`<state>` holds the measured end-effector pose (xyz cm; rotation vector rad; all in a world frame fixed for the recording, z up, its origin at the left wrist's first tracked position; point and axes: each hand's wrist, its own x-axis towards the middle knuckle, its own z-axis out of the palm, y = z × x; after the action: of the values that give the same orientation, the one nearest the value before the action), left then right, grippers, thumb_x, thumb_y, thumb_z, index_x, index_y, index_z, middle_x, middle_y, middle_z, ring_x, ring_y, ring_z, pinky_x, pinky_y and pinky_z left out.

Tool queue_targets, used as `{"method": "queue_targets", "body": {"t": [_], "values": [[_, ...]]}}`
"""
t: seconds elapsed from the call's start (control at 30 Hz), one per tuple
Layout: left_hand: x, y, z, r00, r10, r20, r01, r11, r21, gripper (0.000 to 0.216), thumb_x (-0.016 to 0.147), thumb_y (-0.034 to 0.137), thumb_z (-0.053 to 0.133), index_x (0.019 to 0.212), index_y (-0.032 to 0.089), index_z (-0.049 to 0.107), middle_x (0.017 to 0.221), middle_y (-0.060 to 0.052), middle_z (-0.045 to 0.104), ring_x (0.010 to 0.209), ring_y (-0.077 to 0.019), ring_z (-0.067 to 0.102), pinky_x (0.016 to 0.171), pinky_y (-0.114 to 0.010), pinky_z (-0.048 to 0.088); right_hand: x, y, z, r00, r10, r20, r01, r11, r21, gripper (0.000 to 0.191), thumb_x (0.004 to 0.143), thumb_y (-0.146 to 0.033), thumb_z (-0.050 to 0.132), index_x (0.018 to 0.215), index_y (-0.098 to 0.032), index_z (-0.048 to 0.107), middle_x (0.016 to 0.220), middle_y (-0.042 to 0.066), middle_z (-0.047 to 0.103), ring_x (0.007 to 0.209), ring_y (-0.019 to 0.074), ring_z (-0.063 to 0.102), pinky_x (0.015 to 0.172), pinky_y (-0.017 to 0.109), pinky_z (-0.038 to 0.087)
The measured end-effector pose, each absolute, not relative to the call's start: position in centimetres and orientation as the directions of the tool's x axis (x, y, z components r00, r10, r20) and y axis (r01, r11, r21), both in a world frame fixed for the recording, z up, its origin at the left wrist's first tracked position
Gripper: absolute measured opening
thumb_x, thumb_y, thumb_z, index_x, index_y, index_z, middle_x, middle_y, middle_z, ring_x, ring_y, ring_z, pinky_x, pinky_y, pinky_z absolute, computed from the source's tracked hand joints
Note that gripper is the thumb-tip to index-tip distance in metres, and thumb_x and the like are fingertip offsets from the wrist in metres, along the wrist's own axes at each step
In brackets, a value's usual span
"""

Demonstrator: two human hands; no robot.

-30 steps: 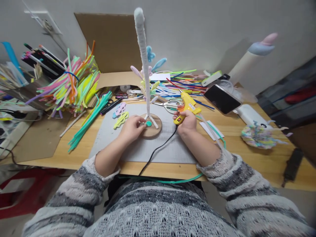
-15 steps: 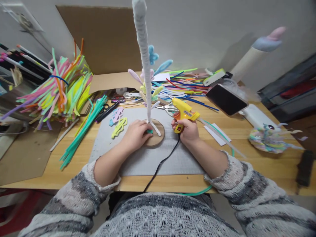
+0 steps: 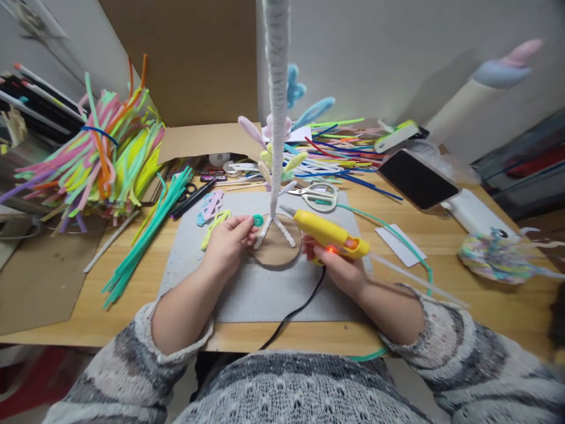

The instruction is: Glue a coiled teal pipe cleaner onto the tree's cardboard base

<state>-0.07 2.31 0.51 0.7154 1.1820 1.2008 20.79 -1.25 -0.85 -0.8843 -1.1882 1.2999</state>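
Observation:
A tall white pipe-cleaner stem stands on a round wooden base on a grey mat. My left hand pinches a small teal coiled disc just left of the stem's foot. My right hand grips a yellow glue gun, laid nearly level with its nozzle pointing left toward the stem's base. Its black cord runs down toward me. Pastel petal shapes branch off the stem higher up.
A bundle of coloured pipe cleaners lies at the left, teal ones beside the mat. Scissors, loose pipe cleaners, a phone and a pastel woven piece sit to the right. A cardboard box stands behind.
My left hand lifted the teal disc off the wooden base and holds it left of the stem. My right hand tipped the glue gun down so its nozzle points at the base.

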Motion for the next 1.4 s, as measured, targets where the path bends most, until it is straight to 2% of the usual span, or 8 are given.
{"method": "queue_targets", "body": {"t": [0.07, 0.13, 0.33, 0.43, 0.57, 0.87, 1.4], "values": [[0.0, 2.3, 0.5, -0.043, 0.946, -0.322, -0.377, 0.283, 0.882, 0.035, 0.056, 0.031, 0.085, 0.076, 0.012, 0.063, 0.064, -0.002, 0.065, 0.052, -0.0067, 0.056, 0.051, -0.017, 0.045, 20.8, -1.6, -0.8, -0.174, 0.977, 0.122, -0.103, 0.105, -0.989, 0.018, 0.074, -0.032, 0.070, 0.090, -0.024, 0.069, 0.086, 0.005, 0.066, 0.074, 0.0185, 0.061, 0.056, 0.029, 0.049], [0.1, 2.2, 0.4, -0.022, 0.944, -0.331, -0.410, 0.293, 0.864, 0.034, 0.058, 0.028, 0.083, 0.079, 0.012, 0.063, 0.068, -0.004, 0.068, 0.054, -0.0081, 0.059, 0.053, -0.018, 0.048, 20.6, -1.6, -0.9, -0.202, 0.976, 0.084, -0.047, 0.076, -0.996, 0.018, 0.074, -0.032, 0.070, 0.090, -0.023, 0.070, 0.085, 0.004, 0.067, 0.072, 0.0174, 0.060, 0.053, 0.028, 0.048], [0.4, 1.9, 0.0, -0.006, 0.940, -0.342, -0.435, 0.306, 0.847, 0.033, 0.058, 0.027, 0.083, 0.078, 0.013, 0.061, 0.061, 0.000, 0.064, 0.051, -0.0071, 0.058, 0.051, -0.016, 0.046, 20.1, -0.6, -1.5, -0.151, 0.986, -0.069, -0.114, -0.086, -0.990, 0.033, 0.071, -0.051, 0.070, 0.078, -0.019, 0.071, 0.064, 0.000, 0.064, 0.047, 0.0107, 0.051, 0.042, 0.025, 0.043], [0.5, 1.8, -0.1, -0.006, 0.944, -0.329, -0.449, 0.292, 0.844, 0.035, 0.056, 0.028, 0.085, 0.077, 0.013, 0.061, 0.059, 0.002, 0.062, 0.051, -0.0060, 0.057, 0.053, -0.016, 0.047, 19.9, -0.2, -1.6, -0.133, 0.989, -0.071, -0.114, -0.086, -0.990, 0.039, 0.071, -0.059, 0.068, 0.071, -0.020, 0.069, 0.061, 0.000, 0.063, 0.043, 0.0092, 0.048, 0.038, 0.023, 0.042], [0.6, 1.7, 0.0, 0.020, 0.944, -0.329, -0.459, 0.301, 0.836, 0.036, 0.055, 0.029, 0.085, 0.078, 0.013, 0.062, 0.061, 0.001, 0.064, 0.053, -0.0059, 0.057, 0.055, -0.016, 0.047, 19.7, -0.1, -1.7, -0.118, 0.991, -0.069, -0.124, -0.084, -0.989, 0.042, 0.070, -0.062, 0.068, 0.063, -0.021, 0.066, 0.056, -0.002, 0.060, 0.040, 0.0085, 0.047, 0.036, 0.022, 0.041], [0.5, 1.6, -0.1, 0.043, 0.951, -0.307, -0.452, 0.293, 0.843, 0.035, 0.057, 0.029, 0.085, 0.078, 0.013, 0.062, 0.065, 0.000, 0.067, 0.055, -0.0069, 0.059, 0.056, -0.017, 0.048, 19.5, -0.1, -1.2, -0.129, 0.985, -0.114, -0.134, -0.131, -0.982, 0.045, 0.065, -0.064, 0.071, 0.058, -0.021, 0.061, 0.051, -0.003, 0.056, 0.038, 0.0082, 0.045, 0.033, 0.022, 0.038], [0.4, 1.5, 0.0, 0.051, 0.952, -0.302, -0.452, 0.292, 0.843, 0.033, 0.058, 0.028, 0.084, 0.078, 0.014, 0.062, 0.066, -0.001, 0.067, 0.054, -0.0070, 0.058, 0.056, -0.018, 0.047, 19.7, -0.1, -1.5, -0.160, 0.984, -0.080, -0.084, -0.094, -0.992, 0.048, 0.071, -0.064, 0.067, 0.051, -0.021, 0.055, 0.044, -0.003, 0.049, 0.038, 0.0091, 0.044, 0.034, 0.023, 0.038]]}}
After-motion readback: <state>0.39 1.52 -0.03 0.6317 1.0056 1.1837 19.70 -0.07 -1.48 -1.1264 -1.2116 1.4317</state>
